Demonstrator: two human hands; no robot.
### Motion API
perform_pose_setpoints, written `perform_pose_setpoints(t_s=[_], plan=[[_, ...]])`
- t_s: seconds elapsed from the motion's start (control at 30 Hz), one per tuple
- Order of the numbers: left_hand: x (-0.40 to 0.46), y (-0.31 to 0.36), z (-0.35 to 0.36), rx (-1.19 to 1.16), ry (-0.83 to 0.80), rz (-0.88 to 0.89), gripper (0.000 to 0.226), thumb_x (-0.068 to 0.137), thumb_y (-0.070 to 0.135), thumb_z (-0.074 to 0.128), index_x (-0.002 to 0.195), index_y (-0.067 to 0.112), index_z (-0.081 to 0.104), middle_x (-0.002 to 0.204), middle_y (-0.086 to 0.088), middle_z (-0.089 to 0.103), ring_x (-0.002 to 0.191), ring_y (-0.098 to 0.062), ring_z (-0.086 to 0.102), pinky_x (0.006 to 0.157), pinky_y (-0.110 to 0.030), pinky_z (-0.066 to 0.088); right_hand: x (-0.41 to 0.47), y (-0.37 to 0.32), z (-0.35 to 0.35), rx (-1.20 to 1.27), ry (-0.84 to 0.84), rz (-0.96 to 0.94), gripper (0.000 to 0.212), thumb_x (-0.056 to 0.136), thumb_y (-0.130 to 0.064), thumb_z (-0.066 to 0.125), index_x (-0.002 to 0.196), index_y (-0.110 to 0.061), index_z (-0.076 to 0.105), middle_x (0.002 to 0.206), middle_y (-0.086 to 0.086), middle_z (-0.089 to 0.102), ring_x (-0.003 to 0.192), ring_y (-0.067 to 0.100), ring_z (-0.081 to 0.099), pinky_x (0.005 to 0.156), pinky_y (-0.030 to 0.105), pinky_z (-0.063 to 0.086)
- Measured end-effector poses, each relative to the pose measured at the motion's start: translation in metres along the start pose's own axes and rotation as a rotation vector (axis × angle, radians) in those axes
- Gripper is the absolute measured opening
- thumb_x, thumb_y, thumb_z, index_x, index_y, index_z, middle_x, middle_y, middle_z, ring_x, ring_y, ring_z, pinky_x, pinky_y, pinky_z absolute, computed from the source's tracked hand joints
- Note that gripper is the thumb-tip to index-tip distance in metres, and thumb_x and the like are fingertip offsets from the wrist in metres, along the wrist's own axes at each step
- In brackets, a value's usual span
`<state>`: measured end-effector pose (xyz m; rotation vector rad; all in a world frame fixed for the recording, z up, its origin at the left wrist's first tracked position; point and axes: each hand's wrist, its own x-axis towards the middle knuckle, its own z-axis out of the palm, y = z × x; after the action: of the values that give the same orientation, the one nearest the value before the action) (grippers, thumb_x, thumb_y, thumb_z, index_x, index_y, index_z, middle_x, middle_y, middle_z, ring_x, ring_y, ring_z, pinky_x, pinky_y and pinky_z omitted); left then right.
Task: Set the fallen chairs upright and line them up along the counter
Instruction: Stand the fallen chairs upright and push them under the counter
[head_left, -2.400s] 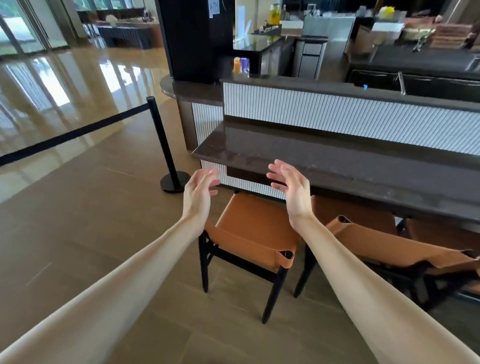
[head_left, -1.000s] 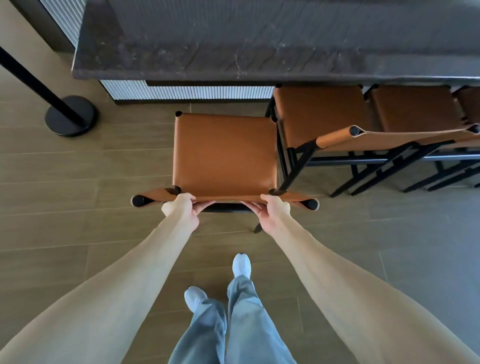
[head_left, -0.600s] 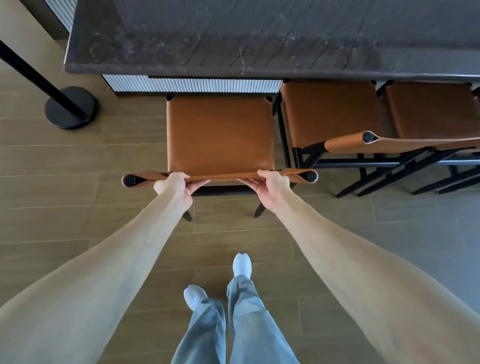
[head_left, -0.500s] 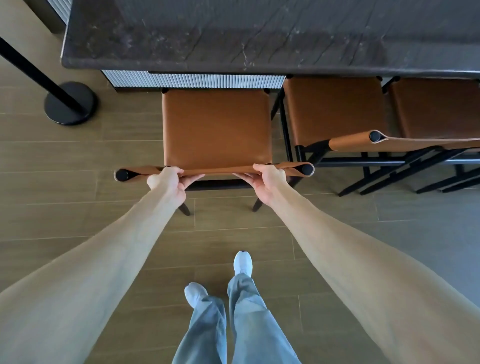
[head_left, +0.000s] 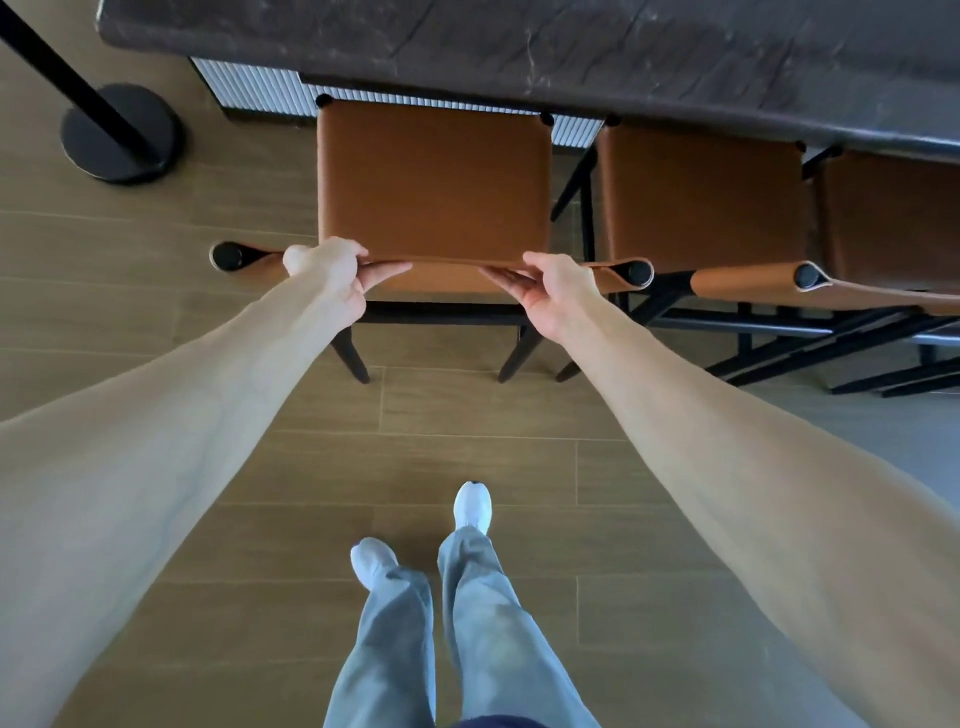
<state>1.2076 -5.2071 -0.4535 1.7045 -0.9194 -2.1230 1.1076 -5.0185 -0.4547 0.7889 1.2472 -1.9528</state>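
A chair with a tan leather seat and black legs stands upright in front of me, its front edge touching the shadow under the dark stone counter. My left hand grips the left part of its leather backrest strap and my right hand grips the right part. A second tan chair stands upright right beside it, and a third chair sits at the right edge, both tucked under the counter.
A black stanchion post with a round base stands on the floor to the left of the chair. My feet in white shoes are on the wood-look floor behind the chair. White ribbed panelling faces the counter.
Both hands took hold of the backrest, then pushed the chair forward toward the counter, so its seat now reaches under the counter edge, level with the chairs beside it.
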Motion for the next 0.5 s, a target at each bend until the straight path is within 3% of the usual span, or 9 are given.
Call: perform_pose_setpoints(t_s=[0.13,0.27,0.4,0.5], plan=[[0.003,0.005,0.005,0.019,-0.014,0.019,0.033,0.089,-0.025,0.047,0.102,0.006,0.046,0.128,-0.029,0.043,0.049,-0.048,0.067,0.058,-0.047,0.062,0.005,-0.004,0.007,0.006,-0.036,-0.017,0.037,0.099,0.017,0.04,0.134,0.006,0.048,0.128,0.036,0.058,0.106,0.054,0.065,0.083,0.061,0.06],[0.006,0.006,0.007,0.018,-0.034,0.024,0.036,0.09,-0.023,0.048,0.113,0.005,0.044,0.127,-0.027,0.045,0.053,-0.047,0.069,0.058,-0.045,0.063,0.012,-0.003,0.008,-0.04,-0.027,-0.029,0.037,0.098,0.018,0.041,0.133,0.006,0.049,0.125,0.034,0.061,0.098,0.052,0.069,0.079,0.059,0.062],[-0.001,0.006,0.012,0.015,-0.035,0.025,0.031,0.09,-0.023,0.048,0.097,0.007,0.045,0.126,-0.028,0.045,0.05,-0.048,0.068,0.059,-0.046,0.063,0.018,-0.011,0.006,-0.051,-0.035,-0.012,0.041,0.097,0.02,0.04,0.135,0.008,0.047,0.128,0.035,0.059,0.102,0.052,0.068,0.08,0.058,0.062],[0.004,0.006,0.015,-0.017,-0.058,-0.014,0.028,0.09,-0.024,0.048,0.097,0.003,0.05,0.127,-0.031,0.049,0.066,-0.05,0.067,0.059,-0.048,0.062,0.021,-0.014,0.004,-0.08,0.001,-0.026,0.047,0.096,0.019,0.042,0.141,0.007,0.041,0.127,0.037,0.056,0.092,0.052,0.071,0.084,0.058,0.061]])
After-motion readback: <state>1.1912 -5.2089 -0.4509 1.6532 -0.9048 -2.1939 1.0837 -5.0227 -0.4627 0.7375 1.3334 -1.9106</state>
